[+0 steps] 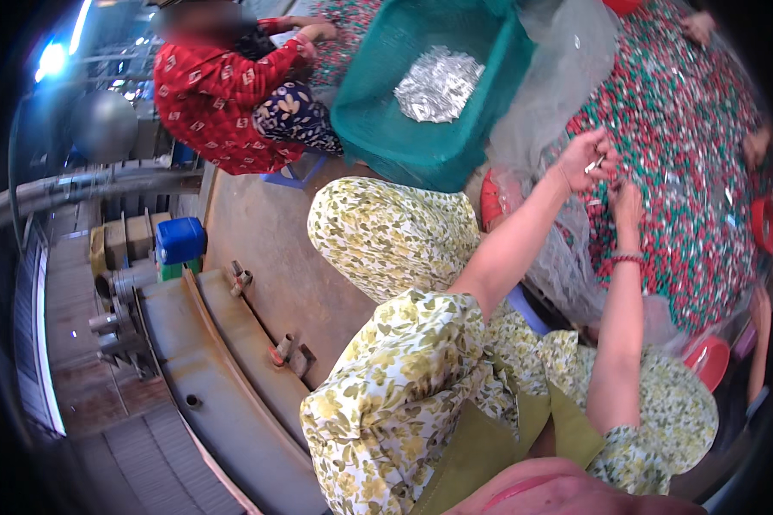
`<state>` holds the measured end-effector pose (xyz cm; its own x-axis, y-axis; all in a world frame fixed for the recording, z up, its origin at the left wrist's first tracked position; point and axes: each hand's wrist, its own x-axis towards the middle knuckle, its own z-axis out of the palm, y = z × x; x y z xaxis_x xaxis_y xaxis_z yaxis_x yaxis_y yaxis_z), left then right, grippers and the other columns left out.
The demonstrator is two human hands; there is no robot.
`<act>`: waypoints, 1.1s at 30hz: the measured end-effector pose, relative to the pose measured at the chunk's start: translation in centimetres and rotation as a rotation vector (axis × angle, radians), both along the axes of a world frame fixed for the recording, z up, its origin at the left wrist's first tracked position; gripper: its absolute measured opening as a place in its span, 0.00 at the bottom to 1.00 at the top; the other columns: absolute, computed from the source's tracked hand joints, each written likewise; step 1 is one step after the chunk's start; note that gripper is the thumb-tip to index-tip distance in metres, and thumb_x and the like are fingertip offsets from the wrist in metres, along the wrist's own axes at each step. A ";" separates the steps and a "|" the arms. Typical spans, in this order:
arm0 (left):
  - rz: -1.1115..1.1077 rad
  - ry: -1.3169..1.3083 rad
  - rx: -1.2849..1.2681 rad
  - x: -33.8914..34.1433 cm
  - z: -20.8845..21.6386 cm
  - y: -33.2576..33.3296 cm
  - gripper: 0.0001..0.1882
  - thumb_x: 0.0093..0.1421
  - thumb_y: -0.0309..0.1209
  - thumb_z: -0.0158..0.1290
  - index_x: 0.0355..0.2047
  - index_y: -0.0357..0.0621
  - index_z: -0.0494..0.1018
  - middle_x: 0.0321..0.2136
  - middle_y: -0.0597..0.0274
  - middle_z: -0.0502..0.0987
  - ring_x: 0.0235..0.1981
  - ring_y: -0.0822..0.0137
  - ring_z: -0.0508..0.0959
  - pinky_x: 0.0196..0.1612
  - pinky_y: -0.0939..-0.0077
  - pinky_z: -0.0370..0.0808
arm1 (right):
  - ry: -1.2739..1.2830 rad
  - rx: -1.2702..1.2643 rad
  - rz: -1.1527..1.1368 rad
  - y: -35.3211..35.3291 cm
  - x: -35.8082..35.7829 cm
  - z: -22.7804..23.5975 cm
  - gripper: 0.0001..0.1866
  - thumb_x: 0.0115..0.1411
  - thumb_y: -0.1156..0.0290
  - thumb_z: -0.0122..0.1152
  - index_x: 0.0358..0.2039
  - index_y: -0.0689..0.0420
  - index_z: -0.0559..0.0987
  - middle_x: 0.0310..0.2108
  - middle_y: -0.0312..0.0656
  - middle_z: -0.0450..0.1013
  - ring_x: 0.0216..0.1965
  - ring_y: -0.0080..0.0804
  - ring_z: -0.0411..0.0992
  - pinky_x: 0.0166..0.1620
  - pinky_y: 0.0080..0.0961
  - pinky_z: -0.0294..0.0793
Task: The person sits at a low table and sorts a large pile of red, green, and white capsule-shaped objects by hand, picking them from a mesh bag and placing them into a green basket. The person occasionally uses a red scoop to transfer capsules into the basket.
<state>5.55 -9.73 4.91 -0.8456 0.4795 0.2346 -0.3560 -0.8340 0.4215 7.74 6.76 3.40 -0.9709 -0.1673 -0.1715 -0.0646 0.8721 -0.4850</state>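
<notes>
A wide heap of small red, green and silvery pieces (pixel 670 172) lies at the right, each too small to make out its kind. My left hand (pixel 586 160) is at the heap's near left edge, fingers curled round small silvery-white pieces (pixel 594 165). Close beside it, my right hand (pixel 627 206), with a beaded bracelet on the wrist, reaches down to the heap. Its fingers look drawn together, and what they grip is hidden. Left of the hands stands a teal tub (pixel 374 142) holding a pile of shiny silver pieces (pixel 440 83).
Clear plastic sheeting (pixel 545 94) lies between tub and heap. A person in red (pixel 219 103) sits at the far left by more pieces. Other people's hands (pixel 700 28) work around the heap's edge. A red basin (pixel 707 362), a blue jug (pixel 180 240) and a metal tank (pixel 223 369) stand nearby.
</notes>
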 end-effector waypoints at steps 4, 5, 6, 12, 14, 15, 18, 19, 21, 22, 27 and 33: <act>0.220 -0.586 -0.594 1.9 2.9 0.8 0.11 0.57 0.40 0.50 0.32 0.46 0.70 0.22 0.65 0.73 0.18 0.71 0.72 0.14 0.82 0.62 | -0.024 -0.119 -0.171 5.0 -1.4 -2.1 0.12 0.48 0.65 0.62 0.29 0.60 0.78 0.26 0.47 0.76 0.31 0.39 0.74 0.34 0.32 0.71; 0.157 -0.521 -0.681 1.6 0.6 0.0 0.14 0.57 0.41 0.51 0.33 0.43 0.72 0.21 0.64 0.74 0.23 0.68 0.75 0.19 0.77 0.68 | -0.106 -0.376 -0.284 5.7 -1.5 -2.1 0.11 0.49 0.66 0.63 0.29 0.60 0.77 0.24 0.43 0.75 0.28 0.35 0.72 0.33 0.30 0.69; 0.122 -0.389 -0.918 1.5 -0.5 0.4 0.15 0.57 0.41 0.51 0.33 0.41 0.73 0.22 0.62 0.75 0.26 0.65 0.77 0.23 0.73 0.71 | -0.173 -0.652 -0.402 7.0 -1.9 -2.4 0.11 0.50 0.67 0.64 0.28 0.61 0.76 0.23 0.38 0.73 0.25 0.31 0.70 0.31 0.28 0.68; 0.019 0.382 -2.218 4.7 -3.0 4.3 0.20 0.48 0.46 0.59 0.27 0.37 0.76 0.26 0.48 0.78 0.33 0.52 0.79 0.37 0.58 0.74 | -0.420 -1.857 -0.665 11.8 -2.3 1.1 0.06 0.57 0.72 0.57 0.32 0.59 0.72 0.23 0.34 0.65 0.24 0.26 0.61 0.29 0.23 0.61; 0.109 0.384 -2.273 5.3 -4.4 5.1 0.21 0.46 0.46 0.61 0.27 0.39 0.77 0.27 0.48 0.78 0.34 0.51 0.78 0.38 0.59 0.74 | -0.506 -2.109 -0.552 12.3 -2.1 2.2 0.06 0.58 0.73 0.54 0.32 0.63 0.71 0.29 0.41 0.65 0.32 0.29 0.62 0.33 0.24 0.62; 0.155 0.386 -2.299 5.3 -4.5 5.4 0.21 0.45 0.47 0.62 0.27 0.39 0.77 0.27 0.48 0.78 0.34 0.51 0.78 0.38 0.59 0.74 | -0.528 -2.205 -0.517 12.3 -2.0 2.8 0.06 0.58 0.74 0.53 0.33 0.64 0.71 0.30 0.43 0.65 0.33 0.31 0.62 0.33 0.25 0.62; -0.040 0.356 -2.220 4.2 -3.8 4.2 0.21 0.46 0.43 0.62 0.32 0.38 0.76 0.35 0.45 0.77 0.38 0.49 0.77 0.41 0.58 0.74 | -0.555 -2.326 -0.387 13.0 -1.9 2.5 0.09 0.58 0.73 0.49 0.35 0.67 0.70 0.36 0.50 0.65 0.38 0.37 0.61 0.36 0.27 0.63; -0.102 0.373 -2.088 3.8 -2.9 3.6 0.15 0.51 0.39 0.58 0.28 0.38 0.75 0.28 0.51 0.77 0.31 0.56 0.78 0.33 0.64 0.75 | -0.522 -2.294 -0.406 13.2 -1.8 2.3 0.10 0.58 0.73 0.49 0.36 0.67 0.70 0.36 0.51 0.65 0.38 0.38 0.61 0.37 0.27 0.63; -0.082 -0.037 -1.499 3.1 -2.2 2.6 0.12 0.51 0.37 0.55 0.26 0.39 0.70 0.23 0.58 0.73 0.23 0.61 0.73 0.23 0.72 0.69 | -0.493 -2.271 -0.414 13.5 -1.6 2.5 0.11 0.57 0.73 0.47 0.37 0.67 0.70 0.36 0.51 0.66 0.37 0.39 0.62 0.36 0.28 0.63; -0.077 -0.224 -1.192 2.8 -0.5 2.3 0.11 0.52 0.35 0.54 0.24 0.40 0.68 0.20 0.62 0.70 0.19 0.64 0.70 0.18 0.76 0.66 | -0.491 -2.289 -0.417 13.7 -1.6 2.2 0.11 0.58 0.72 0.48 0.37 0.67 0.69 0.36 0.51 0.66 0.37 0.39 0.62 0.36 0.28 0.63; 0.030 -0.230 -0.534 1.9 3.4 2.2 0.14 0.56 0.39 0.40 0.26 0.42 0.67 0.21 0.62 0.67 0.18 0.72 0.66 0.13 0.83 0.57 | -0.575 -2.245 -0.371 14.0 -1.4 0.3 0.13 0.59 0.67 0.51 0.39 0.64 0.69 0.26 0.41 0.62 0.29 0.31 0.61 0.29 0.23 0.61; 0.066 -0.060 -1.177 -1.4 1.3 2.3 0.11 0.55 0.35 0.48 0.33 0.43 0.76 0.18 0.64 0.73 0.16 0.73 0.69 0.16 0.82 0.63 | -0.475 -1.277 -0.733 10.1 -1.6 -1.0 0.10 0.60 0.71 0.49 0.41 0.58 0.75 0.15 0.25 0.55 0.11 0.12 0.49 0.13 0.12 0.45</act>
<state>4.13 -7.45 6.20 -0.8715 0.3288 -0.3637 -0.3720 0.0399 0.9274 6.10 16.90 2.42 -0.8022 0.0345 -0.5961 0.5481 -0.3534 -0.7581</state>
